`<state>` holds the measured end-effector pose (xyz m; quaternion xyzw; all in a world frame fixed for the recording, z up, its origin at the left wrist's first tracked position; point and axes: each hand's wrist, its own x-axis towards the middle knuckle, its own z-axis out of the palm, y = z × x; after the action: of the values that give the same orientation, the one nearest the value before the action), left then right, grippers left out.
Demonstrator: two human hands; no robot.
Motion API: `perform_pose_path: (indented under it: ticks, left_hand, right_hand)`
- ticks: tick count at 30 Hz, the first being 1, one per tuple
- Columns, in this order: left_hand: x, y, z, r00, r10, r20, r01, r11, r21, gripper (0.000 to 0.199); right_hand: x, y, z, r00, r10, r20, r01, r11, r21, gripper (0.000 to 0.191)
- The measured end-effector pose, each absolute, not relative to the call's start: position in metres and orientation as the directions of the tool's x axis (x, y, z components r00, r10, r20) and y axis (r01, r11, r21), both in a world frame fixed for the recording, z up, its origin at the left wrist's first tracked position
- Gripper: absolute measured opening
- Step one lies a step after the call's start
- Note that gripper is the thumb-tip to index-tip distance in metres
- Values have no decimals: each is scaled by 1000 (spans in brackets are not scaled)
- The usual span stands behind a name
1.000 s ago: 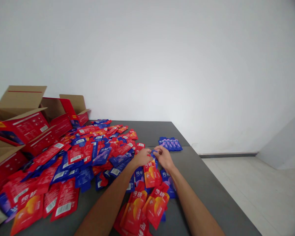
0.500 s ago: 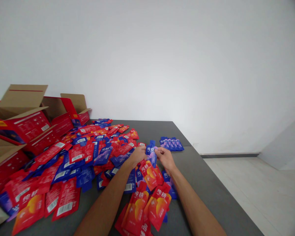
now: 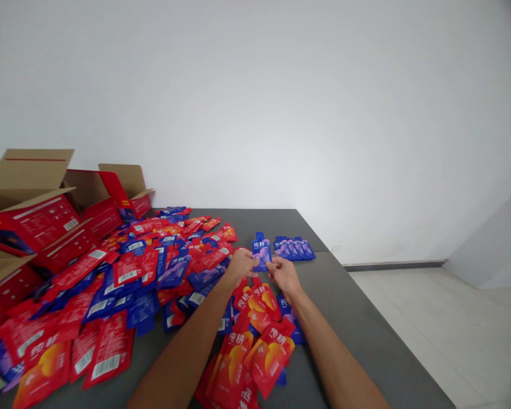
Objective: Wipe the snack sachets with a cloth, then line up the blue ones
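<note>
A blue pouch (image 3: pixel 261 250) with its label facing up is pinched at its lower corners between my two hands. My left hand (image 3: pixel 242 265) grips its lower left side, and my right hand (image 3: pixel 283 273) its lower right corner. Just right of that pouch lies a row of several overlapping blue pouches (image 3: pixel 294 248). Nearer to me, under and between my forearms, red pouches (image 3: pixel 270 355) with orange fruit pictures lie face up, with some blue ones among them.
A large mixed heap of red and blue pouches (image 3: pixel 128 270) covers the left of the dark table (image 3: pixel 340 307). Open red cardboard boxes (image 3: pixel 42 221) stand at the far left. A white wall rises behind the table, and pale floor shows at the right.
The blue pouch between my hands has moved slightly away from me and now shows more of its front. My fingers sit lower on it. The view has shifted a little.
</note>
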<state>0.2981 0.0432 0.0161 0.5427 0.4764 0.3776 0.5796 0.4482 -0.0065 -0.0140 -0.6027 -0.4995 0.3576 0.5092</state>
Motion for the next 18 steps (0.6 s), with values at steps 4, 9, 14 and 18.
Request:
perform_pose_path:
  ticks: [4, 9, 14, 18]
  left_hand:
    - [316, 50, 7, 222, 959, -179, 117, 156, 981, 19]
    - [340, 69, 4, 118, 977, -176, 151, 158, 976, 21]
    - [365, 80, 5, 141, 977, -162, 217, 129, 968, 33]
    - [376, 84, 1, 190, 972, -136, 280, 79, 957, 44]
  right_hand:
    - [457, 1, -19, 341, 934, 104, 291, 1, -957, 43]
    - [481, 5, -17, 414, 859, 301, 568, 15, -823, 38]
    - [509, 4, -22, 352, 845, 403, 892, -172, -418, 51]
    - [516, 3, -30, 344, 896, 280, 918, -258, -303, 53]
